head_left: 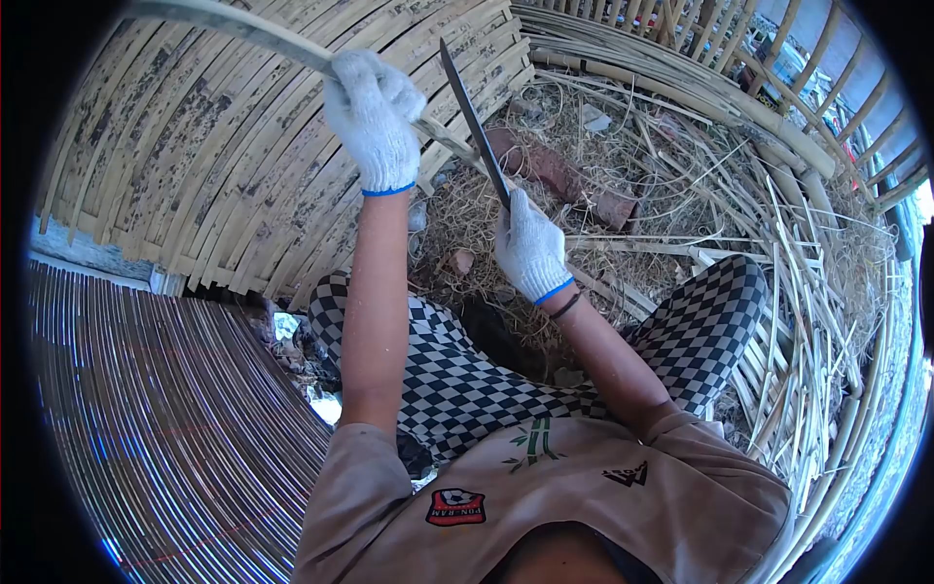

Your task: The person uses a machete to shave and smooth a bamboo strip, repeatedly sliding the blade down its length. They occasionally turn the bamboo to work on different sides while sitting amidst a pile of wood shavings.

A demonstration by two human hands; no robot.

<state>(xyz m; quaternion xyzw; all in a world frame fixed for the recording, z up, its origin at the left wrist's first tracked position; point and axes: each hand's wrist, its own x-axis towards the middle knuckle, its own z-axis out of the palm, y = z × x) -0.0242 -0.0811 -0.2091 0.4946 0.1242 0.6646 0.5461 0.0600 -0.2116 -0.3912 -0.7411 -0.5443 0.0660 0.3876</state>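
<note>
My left hand (373, 122), in a white knit glove with a blue cuff, is closed round a long bamboo strip (243, 31) that runs from the upper left down toward the centre. My right hand (531, 249), gloved the same way, is closed round the handle of a long dark knife (471, 112). The handle is hidden in the glove. The blade points up and slightly left, and it crosses the strip near the strip's lower right part. Whether blade and strip touch, I cannot tell.
Slatted bamboo panels (185, 146) lean at the upper left, and a dark ribbed mat (165, 419) lies lower left. Shavings (681, 156) and a reddish-brown piece (555, 175) cover the ground ahead. Cut strips (788, 360) lie at the right, below a bamboo fence (827, 68).
</note>
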